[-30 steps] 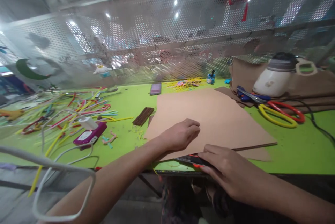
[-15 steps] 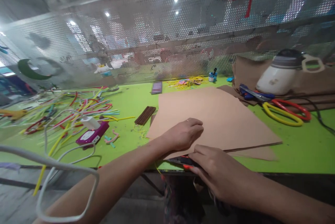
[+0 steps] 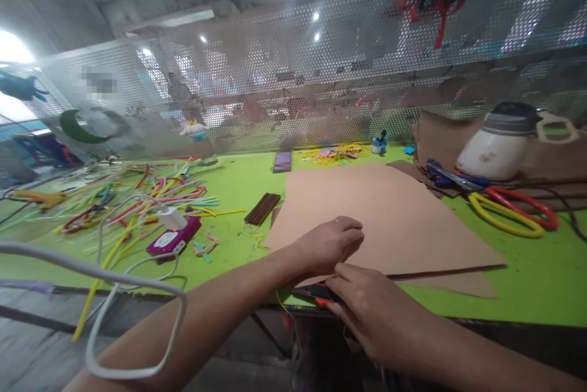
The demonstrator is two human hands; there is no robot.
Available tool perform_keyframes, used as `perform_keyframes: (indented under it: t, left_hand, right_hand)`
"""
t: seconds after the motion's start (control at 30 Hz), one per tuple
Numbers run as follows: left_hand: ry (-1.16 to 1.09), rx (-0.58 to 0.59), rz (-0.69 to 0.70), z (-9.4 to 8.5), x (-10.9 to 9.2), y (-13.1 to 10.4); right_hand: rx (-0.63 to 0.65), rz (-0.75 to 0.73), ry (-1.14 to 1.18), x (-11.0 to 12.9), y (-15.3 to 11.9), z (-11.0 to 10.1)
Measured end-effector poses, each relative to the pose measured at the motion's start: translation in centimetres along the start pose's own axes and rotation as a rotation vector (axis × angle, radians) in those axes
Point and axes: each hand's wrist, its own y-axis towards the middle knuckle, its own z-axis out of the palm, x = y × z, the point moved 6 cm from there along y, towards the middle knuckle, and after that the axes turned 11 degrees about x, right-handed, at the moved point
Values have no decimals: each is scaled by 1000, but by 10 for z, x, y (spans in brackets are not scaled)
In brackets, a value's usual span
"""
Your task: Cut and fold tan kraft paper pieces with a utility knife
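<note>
Large tan paper sheets [image 3: 394, 214] lie stacked on the green table, their near edge by the table's front. My left hand [image 3: 337, 242] rests on the paper, its fingers curled down; what is under the fingertips is hidden. Just below and to the right, my right hand [image 3: 367, 297] is closed round a black and red tool [image 3: 316, 291] at the paper's near edge; most of the tool is covered by the fingers. A bundle of brown sticks [image 3: 262, 208] lies left of the sheets.
Yellow and red handled scissors [image 3: 507, 214] and a white kettle [image 3: 495, 147] stand right, before brown paper [image 3: 440, 135]. Left are a purple power box [image 3: 174, 239], a looping white cable [image 3: 92, 269] and colourful strips [image 3: 151, 196]. A perforated panel [image 3: 257, 92] stands behind.
The view has tilted, so the table and objects sit lower and further right. My right hand and the tool have shifted slightly left along the paper's edge.
</note>
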Motion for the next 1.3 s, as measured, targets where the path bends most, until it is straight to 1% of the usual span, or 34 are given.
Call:
perform_keyframes:
  t: [0.2,0.4,0.63,0.73,0.8,0.87,0.9,0.93,0.97,1.0,1.03,1.1,1.13,1.17,1.2,1.23,1.27,1.3]
  left_hand:
    - [0,-1,6,-1,0,0]
    - [-1,-9,15,-1,1,1]
    - [-18,-22,-4,-4,-2,0]
    - [-30,-10,-14,-7,-5,-1]
    - [-39,-12,-15,-10,-8,-1]
    - [-45,-27,-12,-15,-10,0]
    - [-46,-37,-7,-17,-11,0]
    - [-46,-45,0,-19,-11,1]
    - [-45,-54,12,-21,-12,2]
    - [-38,-59,22,-24,-12,3]
    - [-24,-52,10,-25,-11,4]
    - [1,-8,-11,-26,-10,6]
    - [8,10,-21,-26,-10,6]
    - [11,26,-32,-26,-9,6]
    - [8,32,-49,-26,-7,5]
    - [0,38,-75,-26,-4,4]
    - [-13,41,-111,-26,-1,3]
    - [-28,46,-154,-25,4,1]
  right_hand:
    - [-2,-3,-27,1,3,0]
    - [-29,22,-33,3,-1,3]
    - [-7,-14,-27,1,-5,3]
    - [24,-44,4,2,-19,-6]
    - [80,-53,15,2,-37,-16]
    - [114,-24,33,-6,-62,-29]
    - [101,3,48,-15,-75,-37]
    - [42,38,64,-28,-89,-47]
    - [-49,89,69,-47,-102,-58]
    - [-162,140,60,-69,-115,-70]
    - [-327,240,30,-97,-128,-84]
    - [-593,464,-61,-155,-152,-104]
    - [-676,578,-100,-183,-161,-110]
    - [-716,685,-135,-208,-166,-112]
    - [-723,728,-147,-227,-167,-113]
    - [-726,749,-160,-241,-166,-112]
    - [-717,758,-176,-250,-164,-110]
    - [-703,754,-191,-254,-162,-108]
